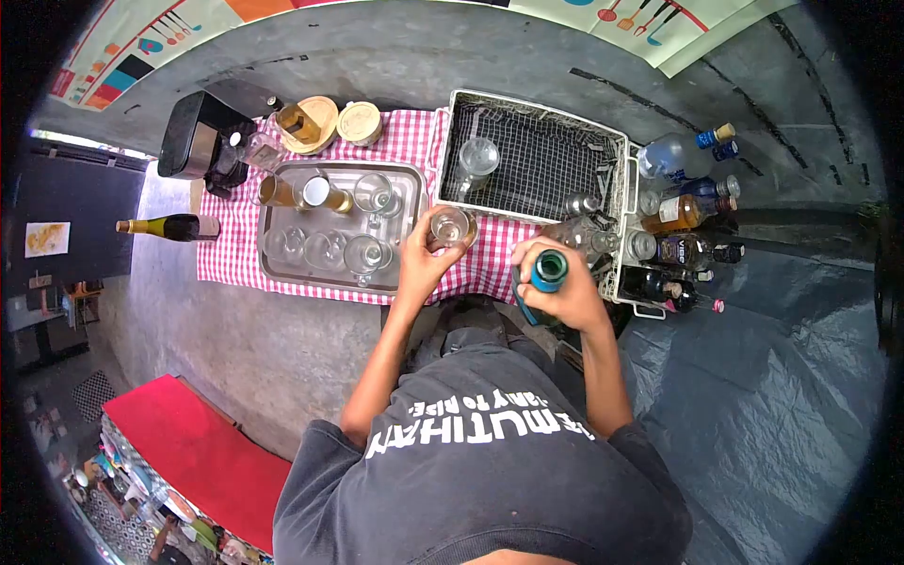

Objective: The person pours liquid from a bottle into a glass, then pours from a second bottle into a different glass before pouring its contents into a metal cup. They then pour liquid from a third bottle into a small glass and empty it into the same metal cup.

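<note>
Two pieces of glassware held, one per side. Left fingers (423, 236) pinch a clear glass (450, 226) by its wall, thumb on the near side, mouth facing up; contents, if any, too unclear to tell. Right fingers (529, 250) wrap the neck of a blue-green bottle (549, 268), its mouth just showing past my grip. Cannot tell whether its base rests on anything.

Hazards, my judgement: glass slips if its wall is wet or my pinch loosens; bottle knocks the clear bottle (586, 235) just beyond my right knuckles if that wrist swings out; chips likely if my two pieces meet hard.

Pose: left forearm (391, 348) and right forearm (605, 372) both reach forward, elbows bent, wrists angled inward. Glass over the cloth-covered bench (231, 254); bottle nearer its front edge, the two apart.

Farther: metal tray (268, 235) on my left, bearing glasses (374, 195). Past my glass, a mesh crate (556, 160), glass jug (478, 158) inside. Rightward, dark and pale bottles (673, 250). Grey wall (424, 56) behind.
</note>
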Action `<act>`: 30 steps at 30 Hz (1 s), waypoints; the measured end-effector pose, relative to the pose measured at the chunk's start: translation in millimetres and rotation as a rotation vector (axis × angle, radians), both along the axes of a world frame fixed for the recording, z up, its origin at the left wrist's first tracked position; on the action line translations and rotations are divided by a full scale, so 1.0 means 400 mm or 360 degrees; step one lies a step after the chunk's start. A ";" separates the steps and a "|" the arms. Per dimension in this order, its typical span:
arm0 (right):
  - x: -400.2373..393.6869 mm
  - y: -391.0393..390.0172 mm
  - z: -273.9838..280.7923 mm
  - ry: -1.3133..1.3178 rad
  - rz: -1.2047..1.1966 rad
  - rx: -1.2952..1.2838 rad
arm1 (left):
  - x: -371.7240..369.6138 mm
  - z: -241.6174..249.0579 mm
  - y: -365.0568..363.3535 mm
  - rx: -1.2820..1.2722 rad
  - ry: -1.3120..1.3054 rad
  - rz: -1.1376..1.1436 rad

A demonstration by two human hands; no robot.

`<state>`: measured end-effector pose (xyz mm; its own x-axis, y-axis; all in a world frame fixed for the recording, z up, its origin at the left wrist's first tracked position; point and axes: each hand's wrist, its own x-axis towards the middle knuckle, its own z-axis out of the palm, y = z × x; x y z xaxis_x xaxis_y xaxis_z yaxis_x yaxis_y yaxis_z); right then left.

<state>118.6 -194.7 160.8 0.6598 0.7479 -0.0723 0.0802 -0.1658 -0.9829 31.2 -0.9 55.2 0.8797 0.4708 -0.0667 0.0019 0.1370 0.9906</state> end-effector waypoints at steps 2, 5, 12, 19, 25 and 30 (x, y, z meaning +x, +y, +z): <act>-0.008 -0.003 -0.030 -0.0088 0.0046 -0.0098 | -0.002 -0.013 -0.012 0.0060 -0.0023 0.0007; -0.020 -0.011 -0.077 -0.0017 0.0083 -0.0226 | -0.012 -0.007 -0.032 0.0142 0.0073 -0.0098; -0.042 -0.031 -0.140 -0.0058 0.0107 -0.0582 | -0.027 -0.035 -0.077 0.0133 -0.0034 -0.0236; -0.063 -0.043 -0.164 -0.0061 -0.0021 -0.0631 | -0.021 -0.057 -0.113 0.0139 -0.0029 -0.0340; -0.054 -0.053 -0.178 0.0005 0.0012 -0.0745 | -0.015 -0.052 -0.124 0.0127 -0.0028 -0.0343; -0.047 -0.072 -0.198 0.0009 0.0050 -0.0727 | -0.009 -0.046 -0.124 0.0172 0.0007 -0.0342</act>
